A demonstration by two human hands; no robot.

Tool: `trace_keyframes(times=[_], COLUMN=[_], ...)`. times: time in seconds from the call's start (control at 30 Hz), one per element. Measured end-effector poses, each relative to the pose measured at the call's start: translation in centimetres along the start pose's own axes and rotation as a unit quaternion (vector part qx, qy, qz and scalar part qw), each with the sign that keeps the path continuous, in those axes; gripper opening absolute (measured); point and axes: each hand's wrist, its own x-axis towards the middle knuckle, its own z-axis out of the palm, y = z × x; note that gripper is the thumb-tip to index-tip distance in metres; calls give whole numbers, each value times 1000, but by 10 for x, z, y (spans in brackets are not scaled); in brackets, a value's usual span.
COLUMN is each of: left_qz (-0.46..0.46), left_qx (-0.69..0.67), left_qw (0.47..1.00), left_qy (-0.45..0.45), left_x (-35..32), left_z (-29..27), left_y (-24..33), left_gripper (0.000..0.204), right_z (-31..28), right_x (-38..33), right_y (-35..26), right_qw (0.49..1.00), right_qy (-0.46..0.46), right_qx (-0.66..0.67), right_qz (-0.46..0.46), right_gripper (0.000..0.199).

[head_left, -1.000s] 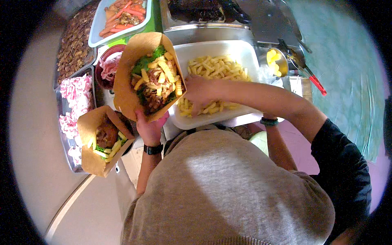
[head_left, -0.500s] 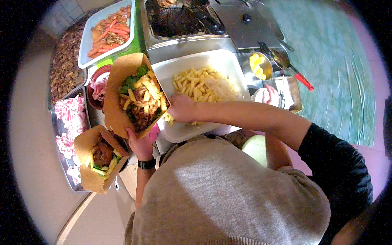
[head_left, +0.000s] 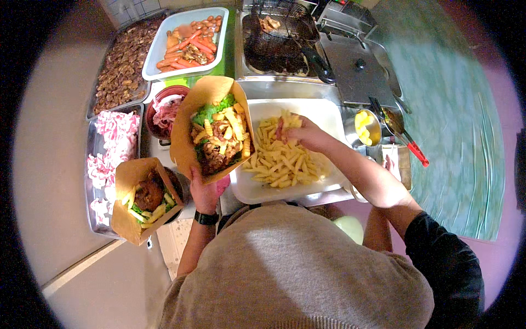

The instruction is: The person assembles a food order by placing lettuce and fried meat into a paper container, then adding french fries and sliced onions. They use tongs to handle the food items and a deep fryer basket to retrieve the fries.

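My left hand, a watch on its wrist, is closed on a brown paper food box. The tilted box holds green leaves, browned meat and fries on top. A second paper box with fries, greens and a browned piece stands lower left. My right forearm passes behind a co-worker's bare forearm, so my right hand is mostly hidden beyond the white tub. The co-worker's hand, on a black-sleeved arm from the right, grips some fries over the white tub of fries.
Left stand trays of raw pink meat and browned meat. Behind are a sausage tub, a red bowl and a fryer. Red-handled tongs lie beside a metal cup of yellow pieces.
The co-worker's hand has moved from beside the held box to above the fries, where it now grips some. My left hand keeps its hold. The whole view has shifted.
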Motion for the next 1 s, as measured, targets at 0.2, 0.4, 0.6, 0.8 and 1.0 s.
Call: trace_keyframes(times=[0.2,0.4,0.6,0.8,1.0], left_qz=[-7,109,176,-87,-145], left_qx=[-55,291,351,-92,-233], left_qw=[998,950,920,992,960], left_qy=[4,-22,3,4,-58], left_x=[-17,-21,-15,0,6], left_z=[32,25,27,-3,10], left_y=[25,27,17,-13,-14], left_gripper=[47,48,38,37,51], right_z=[-11,9,73,75,42], right_x=[-11,2,-6,-7,10], right_y=[-10,1,19,15,49], right_qw=[982,845,597,553,605], right_qy=[-2,-5,-180,-202,-179], right_qx=[180,-526,-776,-793,-764], right_qz=[52,-93,-94,-156,-134], right_gripper=[20,27,39,33,43])
